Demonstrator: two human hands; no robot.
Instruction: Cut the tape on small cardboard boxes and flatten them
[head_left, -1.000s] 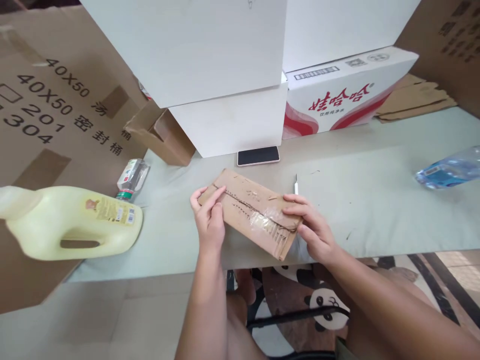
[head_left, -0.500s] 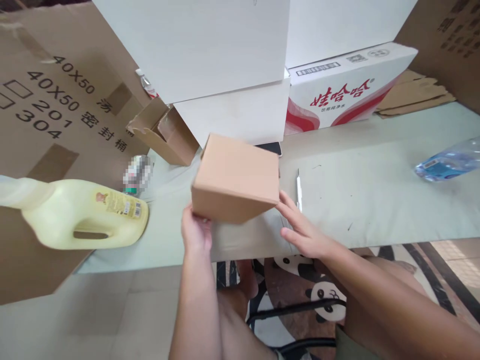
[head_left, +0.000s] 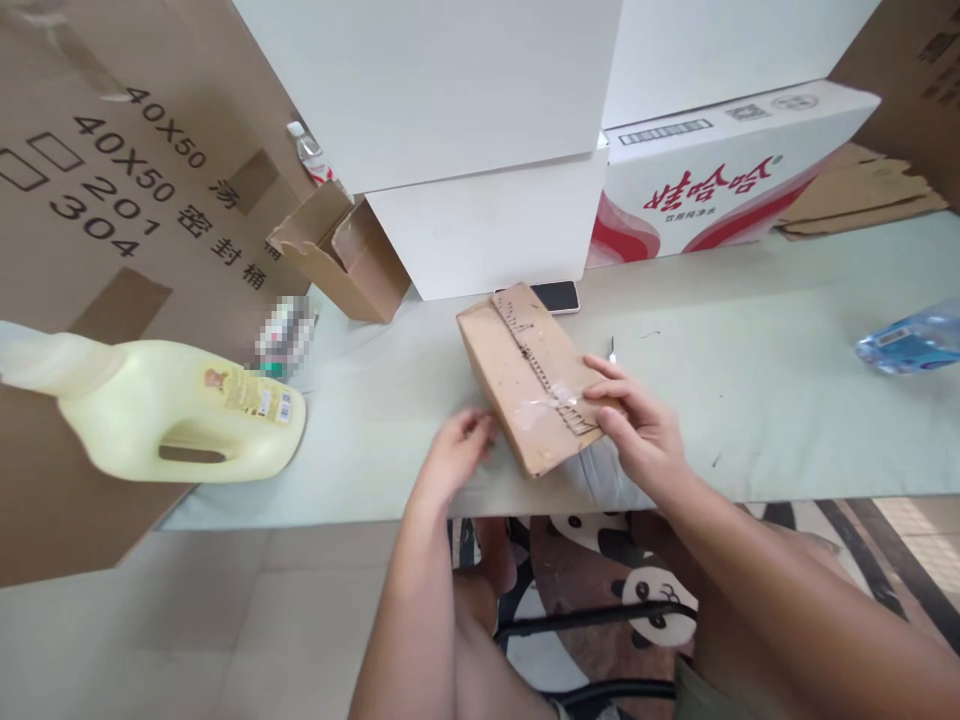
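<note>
A small brown cardboard box (head_left: 525,375) sits tilted at an angle over the middle of the table, with a perforated seam and clear, wrinkled tape on the face turned up. My right hand (head_left: 641,425) grips its right end, fingers on the top face and thumb at the near corner. Beside the box's left side is my left hand (head_left: 461,450), its fingers loosely curled with nothing visible in them; whether they touch the box is unclear. Just past my right fingertips shows the tip of a white pen-like tool (head_left: 613,352), the rest of it hidden.
On the left stand a pale yellow jug (head_left: 180,410) and an open carton (head_left: 360,260). A phone (head_left: 555,296) lies before stacked white boxes (head_left: 487,240). A red-and-white carton (head_left: 720,190) is behind, and a plastic bottle (head_left: 911,340) lies at right on the cloth-covered table (head_left: 787,420).
The box has been turned over and around, so its taped seam now faces up. My right hand has closed on its right end; my left hand has come off its underside.
</note>
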